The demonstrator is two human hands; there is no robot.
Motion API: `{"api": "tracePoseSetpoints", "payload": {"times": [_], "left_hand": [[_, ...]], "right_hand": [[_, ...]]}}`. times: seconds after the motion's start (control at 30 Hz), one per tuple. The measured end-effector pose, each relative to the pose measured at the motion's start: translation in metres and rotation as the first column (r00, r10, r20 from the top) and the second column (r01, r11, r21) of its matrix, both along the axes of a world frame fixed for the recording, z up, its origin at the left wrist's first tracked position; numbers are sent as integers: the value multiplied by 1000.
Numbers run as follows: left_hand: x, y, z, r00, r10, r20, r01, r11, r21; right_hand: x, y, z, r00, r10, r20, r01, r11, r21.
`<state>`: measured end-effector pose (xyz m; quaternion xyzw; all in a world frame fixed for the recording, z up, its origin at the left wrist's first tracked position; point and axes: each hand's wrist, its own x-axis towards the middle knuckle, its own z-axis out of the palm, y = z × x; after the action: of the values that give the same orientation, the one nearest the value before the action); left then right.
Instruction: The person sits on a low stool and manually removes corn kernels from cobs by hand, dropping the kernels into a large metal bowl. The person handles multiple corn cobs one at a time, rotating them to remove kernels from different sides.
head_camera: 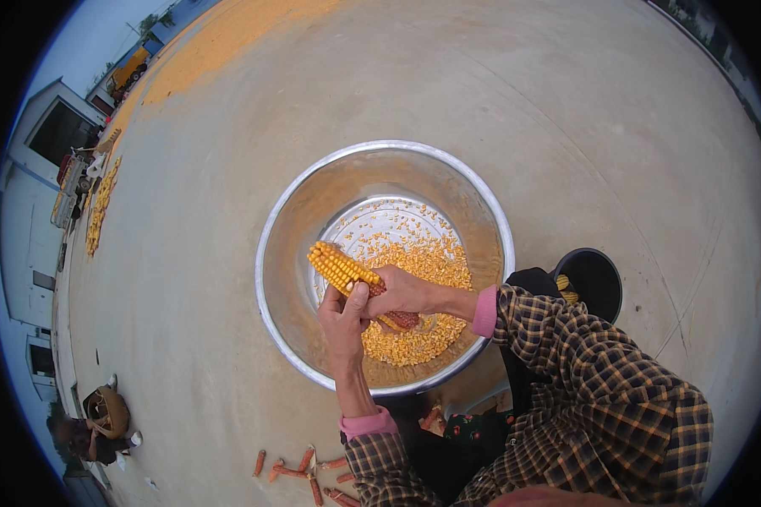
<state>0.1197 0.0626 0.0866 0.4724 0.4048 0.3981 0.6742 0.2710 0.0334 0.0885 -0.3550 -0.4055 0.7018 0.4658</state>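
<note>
Over a wide metal basin (292, 190), both of my hands are closed around one ear of corn (342, 267). Its upper-left end is still covered in yellow kernels, while reddish bare cob shows towards the lower-right end. My left hand (345, 317) grips it from below with the thumb pressed on the kernels at the edge of the bare part. Across the stripped middle lies my right hand (401, 293), which hides part of the cob. Loose corn kernels (412, 348) are heaped on the basin floor beneath my hands and scattered more thinly towards its far side.
A black bucket (599, 285) holding some ears stands by my right arm. Several bare red cobs (292, 471) lie on the concrete at lower left. Further off are a person with a basket (111, 412), a row of ears (103, 203) and spread grain (228, 44).
</note>
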Motion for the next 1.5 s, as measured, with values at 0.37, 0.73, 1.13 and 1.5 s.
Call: {"api": "tracePoseSetpoints", "payload": {"times": [0.37, 0.73, 1.13, 1.5], "left_hand": [[-8, 4, 6, 994, -82, 76, 85, 996, -25], [-6, 5, 0, 998, -52, 34, 51, 998, 32], [2, 7, -9, 989, -24, -147, 50, 983, 176], [-5, 7, -9, 998, -61, -18, 62, 992, 111]], "right_hand": [[-5, 1, 12, 977, -7, 213, -1, 999, 37], [-6, 1, 7, 948, 4, 318, -12, 1000, 25], [-10, 4, -11, 680, -259, 686, 83, 957, 279], [-9, 0, 4, 794, -192, 577, 102, 977, 185]]}}
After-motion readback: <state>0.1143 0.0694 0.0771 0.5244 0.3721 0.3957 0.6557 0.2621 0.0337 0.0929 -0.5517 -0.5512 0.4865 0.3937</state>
